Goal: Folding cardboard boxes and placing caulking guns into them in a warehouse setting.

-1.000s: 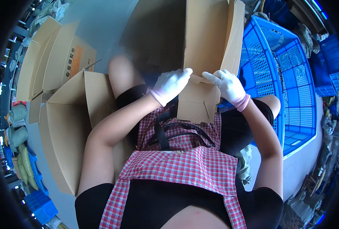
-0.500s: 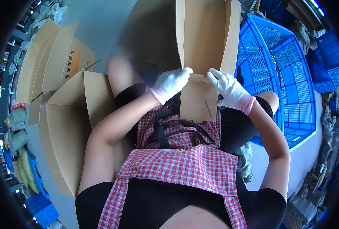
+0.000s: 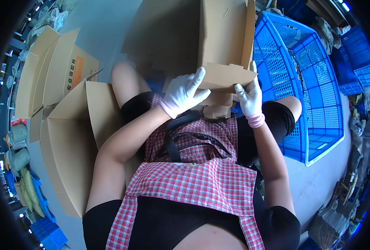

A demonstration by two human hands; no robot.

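Note:
Both hands wear white gloves. A long cardboard box [image 3: 222,41] reaches away from my lap, and its near end flap [image 3: 229,78] stands folded up between my hands. My right hand [image 3: 250,99] grips the flap's right end, thumb on the near side and fingers round the corner. At the flap's left end is my left hand [image 3: 183,95], thumb and fingers spread apart; whether a fingertip touches the board is hard to tell. A smaller piece of cardboard [image 3: 217,104] shows below the flap, over my checked apron.
An open cardboard box [image 3: 70,154] stands against my left side, with another open box [image 3: 53,75] beyond it. To my right is a large blue perforated crate [image 3: 304,121]. Blue bins [image 3: 360,62] are stacked at far right, and sacks [image 3: 18,146] lie at far left.
The near end flap, which hung down toward my lap, is now folded up. My left hand's fingers have spread, and my right hand has shifted to the flap's right end.

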